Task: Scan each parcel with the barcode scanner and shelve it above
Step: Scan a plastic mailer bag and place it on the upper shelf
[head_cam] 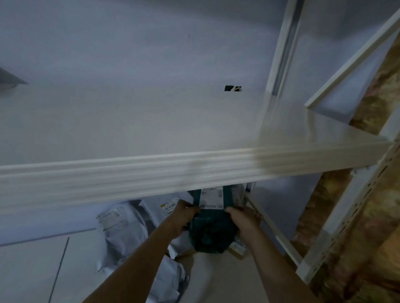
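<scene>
Head view: a dark teal parcel [208, 228] with a white label [211, 198] is held between both hands, under the front edge of a white shelf [142, 177]. The left hand [183, 215] is curled round the parcel's left side, the right hand [242, 220] round its right side, so each grip is closed on the parcel. Grey-white parcels [122, 224] are seen lying lower down, left of the arms. A slotted white upright [351, 204] is seen at right.
</scene>
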Motion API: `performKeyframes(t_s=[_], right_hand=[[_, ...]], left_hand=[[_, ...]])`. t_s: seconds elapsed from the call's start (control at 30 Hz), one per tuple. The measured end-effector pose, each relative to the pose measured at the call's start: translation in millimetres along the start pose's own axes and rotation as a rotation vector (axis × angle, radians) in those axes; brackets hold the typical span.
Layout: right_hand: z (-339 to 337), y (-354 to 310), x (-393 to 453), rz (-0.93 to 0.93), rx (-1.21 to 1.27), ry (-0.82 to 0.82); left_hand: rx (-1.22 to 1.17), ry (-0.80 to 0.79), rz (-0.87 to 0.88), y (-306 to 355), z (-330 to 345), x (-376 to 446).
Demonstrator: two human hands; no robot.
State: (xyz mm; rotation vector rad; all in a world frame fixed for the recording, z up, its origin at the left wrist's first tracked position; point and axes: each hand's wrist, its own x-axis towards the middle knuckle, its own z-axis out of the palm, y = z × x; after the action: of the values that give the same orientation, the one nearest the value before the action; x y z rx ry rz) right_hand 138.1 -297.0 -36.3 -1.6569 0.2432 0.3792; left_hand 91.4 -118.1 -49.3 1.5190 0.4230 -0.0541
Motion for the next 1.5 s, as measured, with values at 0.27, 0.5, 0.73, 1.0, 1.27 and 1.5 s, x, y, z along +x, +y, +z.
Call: performKeyframes(t_s=[0.27,0.5,0.73,1.0,1.27,1.5], right_hand=[[35,25,-29,0.066,0.239,-0.432],[103,44,-60,0.117,0.236,-0.709],[184,58,-121,0.074,0.144,-0.838],[297,78,-225,0.015,-0.006,-0.906],[398,108,-298,0.008,-0.094,-0.872],[489,125,-286,0.031,-0.136,-0.807]], left_hand=[[-0.184,-0.146,-0.109,-4,-51,-39],[-0.301,-0.119,-0.05,-35,-120,-102],[-0.24,-0.005,-0.025,-50,-206,-183],[-0.117,0.298,-0.093,-92,-317,-293],[-0.096,0.484,-0.149,-132,-416,-357],[-0.06,0.84,-0.291,-169,-514,-369]])
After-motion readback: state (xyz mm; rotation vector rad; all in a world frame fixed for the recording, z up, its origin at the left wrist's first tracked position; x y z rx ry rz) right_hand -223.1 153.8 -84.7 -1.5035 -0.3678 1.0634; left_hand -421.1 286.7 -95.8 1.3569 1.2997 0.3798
